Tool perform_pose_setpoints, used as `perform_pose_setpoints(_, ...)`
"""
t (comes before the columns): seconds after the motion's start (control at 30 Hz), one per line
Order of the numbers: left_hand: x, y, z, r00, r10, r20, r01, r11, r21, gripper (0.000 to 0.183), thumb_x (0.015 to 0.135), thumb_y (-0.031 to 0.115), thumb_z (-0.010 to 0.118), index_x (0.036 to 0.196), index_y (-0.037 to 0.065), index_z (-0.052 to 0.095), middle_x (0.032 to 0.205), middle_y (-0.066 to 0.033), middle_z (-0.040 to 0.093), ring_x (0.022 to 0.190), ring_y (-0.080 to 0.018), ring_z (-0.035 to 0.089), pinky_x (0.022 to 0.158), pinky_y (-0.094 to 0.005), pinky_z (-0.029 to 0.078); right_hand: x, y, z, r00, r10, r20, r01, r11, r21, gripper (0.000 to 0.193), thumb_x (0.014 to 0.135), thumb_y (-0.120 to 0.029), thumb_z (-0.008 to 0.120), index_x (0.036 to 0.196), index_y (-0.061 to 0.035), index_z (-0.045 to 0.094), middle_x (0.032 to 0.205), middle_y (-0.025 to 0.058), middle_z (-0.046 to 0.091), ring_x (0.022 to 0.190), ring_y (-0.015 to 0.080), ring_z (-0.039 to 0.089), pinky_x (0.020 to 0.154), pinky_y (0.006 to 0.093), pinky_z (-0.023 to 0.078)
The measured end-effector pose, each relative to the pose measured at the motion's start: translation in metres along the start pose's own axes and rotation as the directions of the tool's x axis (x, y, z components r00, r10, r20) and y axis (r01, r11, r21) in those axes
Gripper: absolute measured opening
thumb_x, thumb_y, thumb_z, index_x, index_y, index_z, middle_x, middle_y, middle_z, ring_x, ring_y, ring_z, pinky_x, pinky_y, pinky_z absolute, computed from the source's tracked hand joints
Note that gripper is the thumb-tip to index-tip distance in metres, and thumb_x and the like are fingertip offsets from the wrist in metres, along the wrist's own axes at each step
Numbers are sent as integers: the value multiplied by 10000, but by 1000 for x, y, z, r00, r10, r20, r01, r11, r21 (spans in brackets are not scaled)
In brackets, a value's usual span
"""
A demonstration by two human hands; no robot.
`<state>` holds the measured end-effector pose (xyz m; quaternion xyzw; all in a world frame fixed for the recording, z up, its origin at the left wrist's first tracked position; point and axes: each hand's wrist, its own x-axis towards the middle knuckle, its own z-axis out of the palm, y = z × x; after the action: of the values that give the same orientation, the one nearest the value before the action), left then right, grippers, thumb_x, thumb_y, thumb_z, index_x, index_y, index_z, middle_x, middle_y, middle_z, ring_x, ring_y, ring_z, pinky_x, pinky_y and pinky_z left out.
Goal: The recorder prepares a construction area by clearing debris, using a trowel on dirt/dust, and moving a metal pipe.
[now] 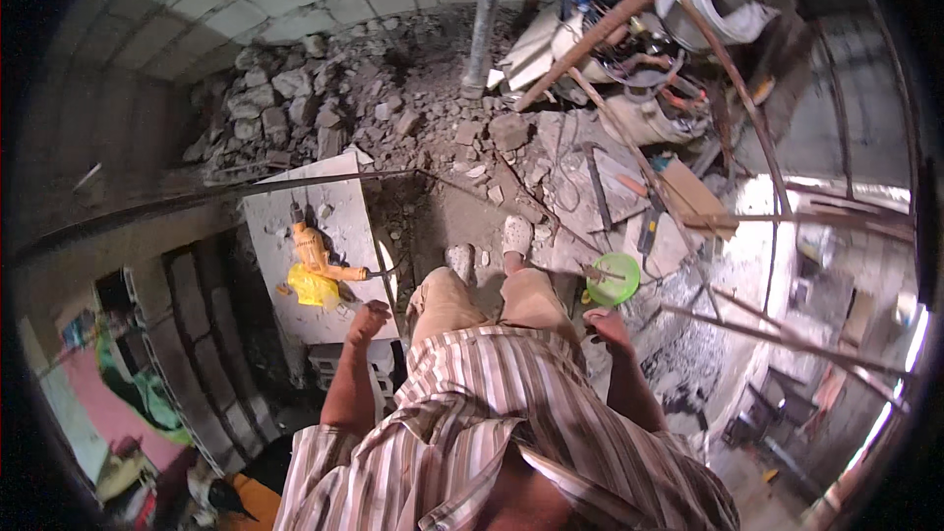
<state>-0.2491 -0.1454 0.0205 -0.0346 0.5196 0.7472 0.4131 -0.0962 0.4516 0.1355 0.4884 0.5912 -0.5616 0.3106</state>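
Nothing's picked up so far: left hand (367,322) loosely curled and empty by the slab's (339,315) near edge, drill (313,254) lying just beyond it; right hand (607,326) empty, hanging near the green bowl (613,278).

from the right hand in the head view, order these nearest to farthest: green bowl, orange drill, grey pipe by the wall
From the right hand:
1. green bowl, on the floor just ahead of it.
2. orange drill, across on the left, lying on the white slab.
3. grey pipe, upright at the far rubble.
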Motion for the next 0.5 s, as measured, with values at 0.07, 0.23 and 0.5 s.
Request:
perform_pose_setpoints(0.07, 3, 23, 30, 994, 104, -30, -105, 993, -47, 1093, 457, 699, 800, 1179, -72, 523, 1070, -105, 598, 957, -198, 593, 821, -308, 481, 24, -13, -12, 993, -118, 12, 118, 975, -187, 187, 843, -165, 614, 984, -71, 694, 778, 43, 668, 637, 132, 621, 513, 280, 504)
perform_pose_setpoints(0.23, 80, 64, 72, 934, -198, -296, 305, 875, 376, 978, 610, 653, 753, 1233, -58, 505, 1083, -89, 626, 919, -203, 643, 760, -280, 496, 93, -8, -75, 824, -548, 144, 565, 777, -277, 247, 836, -181, 607, 1020, -29, 673, 730, 37, 640, 596, 124, 586, 472, 276, 489)
perform_pose_setpoints(0.5, 206, 80, 156, 978, 114, -175, -20, 885, 466, 311, 876, 191, 555, 1090, -13, 651, 1089, -178, 665, 1030, -304, 628, 899, -350, 472, 98, -64, -75, 996, -30, 89, 39, 994, -98, 257, 831, -204, 624, 1032, -51, 666, 724, 34, 621, 630, 102, 585, 481, 261, 485)
